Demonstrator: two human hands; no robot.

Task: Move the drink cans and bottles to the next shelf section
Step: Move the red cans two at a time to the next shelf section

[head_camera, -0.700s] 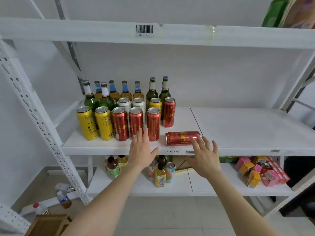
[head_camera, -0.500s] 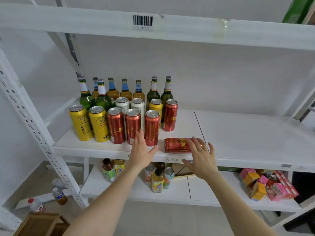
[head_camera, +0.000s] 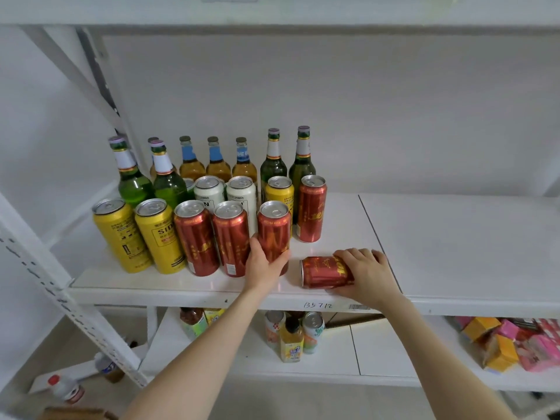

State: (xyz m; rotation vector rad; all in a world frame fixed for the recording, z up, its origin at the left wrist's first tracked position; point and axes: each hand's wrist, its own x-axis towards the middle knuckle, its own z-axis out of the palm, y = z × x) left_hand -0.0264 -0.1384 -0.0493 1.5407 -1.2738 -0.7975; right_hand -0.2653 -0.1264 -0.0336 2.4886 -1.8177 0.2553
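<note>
Red cans (head_camera: 274,231), yellow cans (head_camera: 121,234), green bottles (head_camera: 135,183), white shelf (head_camera: 454,253)

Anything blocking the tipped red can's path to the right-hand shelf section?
Nothing visible. The right hand grips the tipped red can just left of the seam; the next section beyond shows no objects. The left hand grips an upright red can.

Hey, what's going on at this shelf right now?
A person is working at a white metal shelf. Their left hand grips an upright red aluminium can at the front of the group, while their right hand holds a red aluminium can lying on its side. Both cans sit left of the shelf's seam.
</note>
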